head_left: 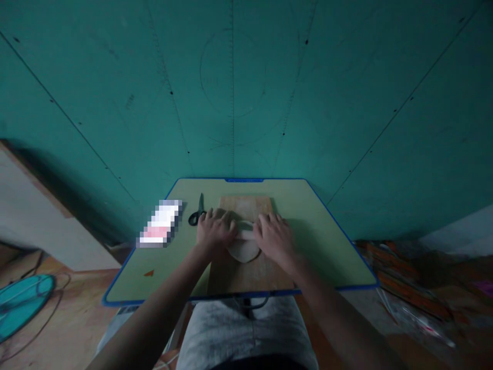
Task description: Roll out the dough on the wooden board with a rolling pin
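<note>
A flattened round of pale dough (243, 252) lies on a wooden cutting board (231, 280). Across the dough runs a short pale rolling pin (245, 235), of which only the middle shows between my hands. My left hand (217, 227) is curled over its left end, and my right hand (274, 235) over its right end. Both palms face down, with the fingers bent and pointing away from me. The ends of the pin are hidden under them. Black-handled scissors (196, 216) lie just left of my left hand, blades pointing away.
The board sits on a small pale-green table (323, 257) with a blue edge. At its left lies a pixelated phone-like object (159, 223), with a small orange triangle (149, 273) nearer me. A green wall (246, 103) stands behind; clutter (408, 288) covers the floor at right.
</note>
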`<action>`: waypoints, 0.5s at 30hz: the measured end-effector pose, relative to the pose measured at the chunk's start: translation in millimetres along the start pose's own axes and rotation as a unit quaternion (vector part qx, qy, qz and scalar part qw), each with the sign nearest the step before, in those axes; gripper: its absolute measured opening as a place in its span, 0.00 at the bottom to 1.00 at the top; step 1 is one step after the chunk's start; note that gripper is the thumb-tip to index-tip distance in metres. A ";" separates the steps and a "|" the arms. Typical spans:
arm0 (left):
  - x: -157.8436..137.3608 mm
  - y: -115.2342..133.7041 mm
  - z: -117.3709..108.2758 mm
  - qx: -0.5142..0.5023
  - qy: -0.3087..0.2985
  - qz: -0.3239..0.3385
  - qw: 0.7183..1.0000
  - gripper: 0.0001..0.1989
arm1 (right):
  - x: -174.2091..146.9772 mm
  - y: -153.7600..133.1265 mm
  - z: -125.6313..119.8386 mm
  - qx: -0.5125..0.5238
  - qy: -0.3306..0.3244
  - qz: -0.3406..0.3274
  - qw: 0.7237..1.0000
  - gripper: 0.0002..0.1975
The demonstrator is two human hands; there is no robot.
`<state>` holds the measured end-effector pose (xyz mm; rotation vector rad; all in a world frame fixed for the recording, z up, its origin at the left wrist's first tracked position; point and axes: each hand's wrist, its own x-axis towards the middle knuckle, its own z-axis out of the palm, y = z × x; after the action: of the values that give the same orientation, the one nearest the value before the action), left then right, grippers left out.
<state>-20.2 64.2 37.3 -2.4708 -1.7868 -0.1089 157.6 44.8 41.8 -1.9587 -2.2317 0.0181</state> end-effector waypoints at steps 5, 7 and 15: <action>2.3 -5.0 13.2 -0.052 0.030 -0.036 0.998 0.21 | -57.0 -13.3 5.2 0.039 -0.030 -0.074 0.996 0.25; 7.6 -4.8 19.7 -0.077 0.030 -0.047 0.995 0.22 | -75.6 -18.6 9.0 0.067 -0.032 -0.093 0.993 0.29; 37.2 6.5 32.0 -0.139 -0.002 0.013 0.990 0.24 | -109.1 -31.9 16.4 0.149 -0.002 -0.287 0.946 0.18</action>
<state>-2.3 100.9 9.4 -2.6775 -1.8539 -0.3744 137.2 -65.4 16.4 -1.1139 -2.5335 0.2669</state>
